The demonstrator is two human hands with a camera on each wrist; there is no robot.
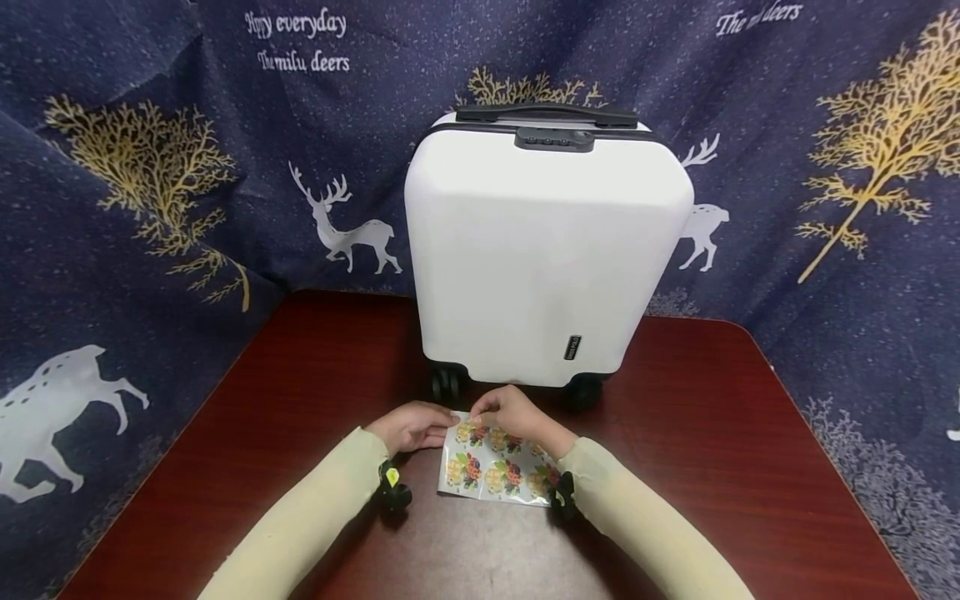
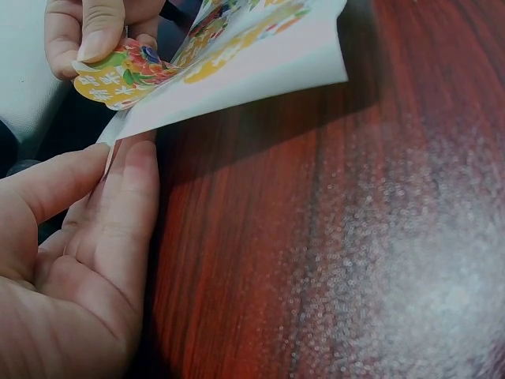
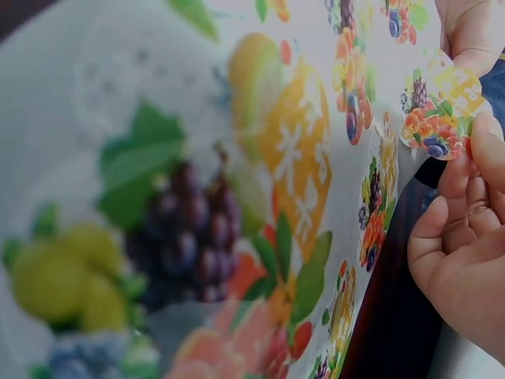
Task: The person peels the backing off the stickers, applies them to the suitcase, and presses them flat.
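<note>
A white sticker sheet [image 1: 480, 487] printed with several fruit stickers lies in front of the suitcase in the head view. My left hand [image 1: 417, 427] pinches its far left corner between thumb and fingers; the left wrist view shows that edge lifted off the table. Above the same corner, my right hand [image 1: 516, 410] pinches one fruit sticker [image 2: 126, 75] by its edge. This sticker, yellow with berries and leaves, curls up from the sheet, part of it still against the backing. The right wrist view shows the sticker [image 3: 443, 110] between the fingertips, with the sheet's other prints close to the camera.
A white suitcase [image 1: 547, 258] with black wheels and handle stands upright just behind the hands. Under everything is a dark red wooden table [image 1: 712, 442]. A blue cloth [image 1: 360, 125] with deer and trees hangs behind. Black wrist devices [image 1: 393, 492] sit on both sleeves.
</note>
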